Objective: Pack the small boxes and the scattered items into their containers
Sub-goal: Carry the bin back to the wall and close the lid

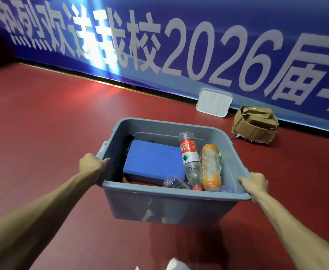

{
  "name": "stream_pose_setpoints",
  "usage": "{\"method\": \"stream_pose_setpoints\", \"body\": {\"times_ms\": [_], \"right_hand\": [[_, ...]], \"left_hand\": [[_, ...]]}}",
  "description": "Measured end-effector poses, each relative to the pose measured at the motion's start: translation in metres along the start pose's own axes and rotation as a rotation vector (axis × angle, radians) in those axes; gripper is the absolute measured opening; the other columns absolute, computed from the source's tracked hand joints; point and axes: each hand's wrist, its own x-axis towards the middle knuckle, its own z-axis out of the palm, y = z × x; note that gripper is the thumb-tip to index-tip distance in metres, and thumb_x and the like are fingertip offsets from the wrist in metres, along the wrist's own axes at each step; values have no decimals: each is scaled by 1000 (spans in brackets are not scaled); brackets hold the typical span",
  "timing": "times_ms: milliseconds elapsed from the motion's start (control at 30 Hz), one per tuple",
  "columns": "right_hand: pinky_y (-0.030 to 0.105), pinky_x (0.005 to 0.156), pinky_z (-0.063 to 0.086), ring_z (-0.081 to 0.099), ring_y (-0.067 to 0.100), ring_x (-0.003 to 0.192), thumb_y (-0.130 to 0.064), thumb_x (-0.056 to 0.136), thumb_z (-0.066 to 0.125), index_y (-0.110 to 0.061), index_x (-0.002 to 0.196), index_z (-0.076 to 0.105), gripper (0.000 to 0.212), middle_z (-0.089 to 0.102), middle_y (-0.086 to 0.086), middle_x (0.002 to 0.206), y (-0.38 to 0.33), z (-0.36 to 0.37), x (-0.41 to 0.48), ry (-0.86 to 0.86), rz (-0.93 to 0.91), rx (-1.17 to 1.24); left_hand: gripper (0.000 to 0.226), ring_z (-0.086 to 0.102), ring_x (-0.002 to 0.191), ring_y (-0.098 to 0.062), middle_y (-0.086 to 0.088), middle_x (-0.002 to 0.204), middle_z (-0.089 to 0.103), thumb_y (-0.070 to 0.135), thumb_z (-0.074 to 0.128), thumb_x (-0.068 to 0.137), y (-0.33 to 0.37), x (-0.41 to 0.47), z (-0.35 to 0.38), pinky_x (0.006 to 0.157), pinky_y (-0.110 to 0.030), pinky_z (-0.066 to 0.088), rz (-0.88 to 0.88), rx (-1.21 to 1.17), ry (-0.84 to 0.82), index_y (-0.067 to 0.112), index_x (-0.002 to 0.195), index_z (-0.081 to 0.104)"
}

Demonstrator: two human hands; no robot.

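Hands (93, 164) (254, 183) gripping grey bin (171, 193), bottles (189, 156) inside

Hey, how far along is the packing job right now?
Done: a blue block, a red-label bottle and an orange bottle lie inside the grey bin. In hand: the left hand and right hand grip the bin's side rims. Left: the white lid leans by the banner, off the bin; the torn cardboard box sits open on the floor.
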Motion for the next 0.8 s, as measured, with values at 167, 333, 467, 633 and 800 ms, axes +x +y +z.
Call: {"method": "stream_pose_setpoints", "body": {"times_ms": [167, 333, 467, 633, 800], "right_hand": [[27, 66, 40, 55, 27, 77, -13, 76, 70, -5, 97, 73, 23, 70, 20, 96, -36, 52, 142, 8, 42, 30], [28, 65, 41, 58, 30, 82, -11, 73, 69, -7, 89, 73, 17, 70, 20, 92, -82, 76, 283, 4, 110, 39], [28, 65, 42, 64, 33, 86, -12, 73, 70, -7, 90, 73, 18, 71, 19, 93, -126, 79, 369, 34, 154, 17], [29, 67, 43, 63, 33, 91, -12, 74, 71, -8, 92, 72, 19, 70, 19, 95, -178, 95, 483, 104, 190, -5], [30, 72, 44, 59, 31, 88, -12, 74, 72, -10, 93, 72, 19, 70, 18, 95, -225, 114, 590, 169, 231, -8]], "left_hand": [[31, 56, 60, -30, -17, 75, 60, 21, 74, 76, 91, 101, 102, 56, -33, 46, 19, 81, -37, -7, 82, 63], [40, 59, 60, -28, -16, 79, 64, 25, 76, 74, 201, 186, 199, 53, -32, 50, 4, 94, -85, -9, 93, 68], [39, 51, 53, -22, -15, 81, 60, 24, 76, 77, 281, 245, 261, 47, -30, 42, 12, 106, -132, -9, 96, 66], [43, 59, 68, -30, -17, 83, 63, 25, 77, 73, 370, 332, 347, 61, -34, 50, 41, 140, -182, -9, 97, 67], [40, 60, 68, -33, -18, 83, 63, 24, 75, 73, 455, 418, 432, 60, -33, 49, 90, 149, -259, -9, 95, 67]]}}
